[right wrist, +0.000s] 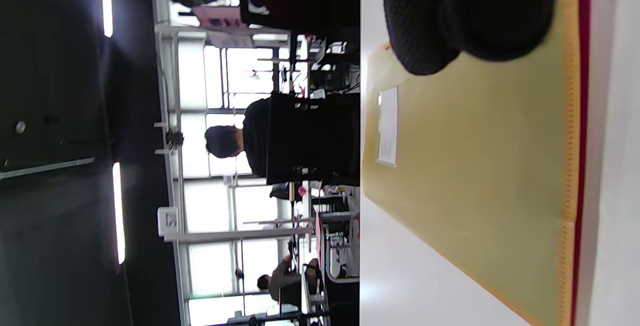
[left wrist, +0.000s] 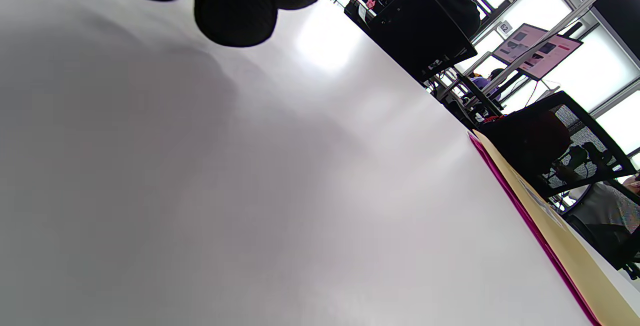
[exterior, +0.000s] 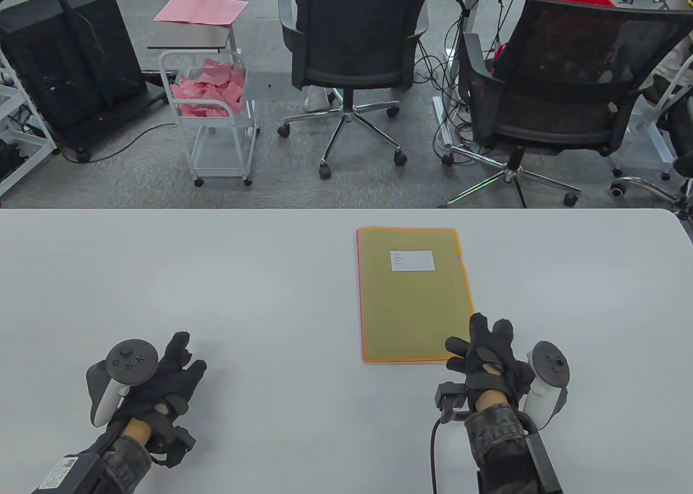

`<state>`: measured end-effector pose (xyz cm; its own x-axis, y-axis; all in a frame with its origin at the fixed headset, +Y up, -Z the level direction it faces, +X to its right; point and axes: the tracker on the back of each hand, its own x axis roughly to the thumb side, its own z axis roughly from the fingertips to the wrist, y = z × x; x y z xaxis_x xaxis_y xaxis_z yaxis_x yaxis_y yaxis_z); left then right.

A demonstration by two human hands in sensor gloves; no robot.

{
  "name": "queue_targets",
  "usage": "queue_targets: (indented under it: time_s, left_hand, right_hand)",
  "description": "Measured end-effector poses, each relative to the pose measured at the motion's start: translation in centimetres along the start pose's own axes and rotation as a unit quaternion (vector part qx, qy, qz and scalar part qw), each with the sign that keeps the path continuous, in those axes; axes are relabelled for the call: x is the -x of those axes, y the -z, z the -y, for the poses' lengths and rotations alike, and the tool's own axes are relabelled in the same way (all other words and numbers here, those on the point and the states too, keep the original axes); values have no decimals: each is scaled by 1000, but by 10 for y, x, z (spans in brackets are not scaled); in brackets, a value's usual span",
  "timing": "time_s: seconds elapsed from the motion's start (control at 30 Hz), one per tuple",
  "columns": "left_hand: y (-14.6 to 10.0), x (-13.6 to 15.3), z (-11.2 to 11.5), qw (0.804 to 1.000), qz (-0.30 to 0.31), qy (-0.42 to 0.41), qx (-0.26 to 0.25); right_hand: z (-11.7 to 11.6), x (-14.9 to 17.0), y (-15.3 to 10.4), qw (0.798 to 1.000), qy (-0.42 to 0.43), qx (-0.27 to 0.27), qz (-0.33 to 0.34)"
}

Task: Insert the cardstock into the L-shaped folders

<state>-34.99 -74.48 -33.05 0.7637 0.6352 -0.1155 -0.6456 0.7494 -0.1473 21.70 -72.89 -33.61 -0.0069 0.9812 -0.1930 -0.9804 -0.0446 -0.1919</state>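
Observation:
An orange L-shaped folder (exterior: 411,293) with a white label lies flat on the white table (exterior: 216,277), right of centre, a pink edge showing along its left side. It also shows in the right wrist view (right wrist: 475,176) and in the left wrist view (left wrist: 565,246). My right hand (exterior: 479,348) rests with spread fingers on the folder's near right corner. My left hand (exterior: 173,369) lies loosely curled on the bare table at the near left, far from the folder, holding nothing. I cannot tell whether cardstock is inside the folder.
Beyond the table's far edge stand two black office chairs (exterior: 352,55), a white wire cart with pink scraps (exterior: 211,93) and a small stand with pink sheets (exterior: 200,12).

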Motion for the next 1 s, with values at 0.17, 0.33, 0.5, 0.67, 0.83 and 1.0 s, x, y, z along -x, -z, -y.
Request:
queue_targets:
  time_s: [0.17, 0.33, 0.5, 0.67, 0.83, 1.0]
  left_hand:
    - [-1, -4, 2, 999, 26, 40, 12]
    - [0, -14, 10, 977, 61, 205, 2]
    - [-3, -23, 23, 941, 72, 332, -19]
    - [0, -24, 31, 903, 42, 428, -6]
    - [5, -15, 37, 875, -19, 479, 68]
    - [8, -13, 36, 869, -34, 486, 85]
  right_hand:
    - [-21, -12, -21, 966, -252, -28, 59]
    - [-53, -6, -33, 829, -548, -52, 97]
    - [-71, 16, -24, 733, -675, -41, 75]
    - [-70, 25, -21, 698, -713, -55, 47]
    - [-69, 34, -19, 655, -751, -79, 13]
    - [-64, 34, -16, 658, -750, -68, -6]
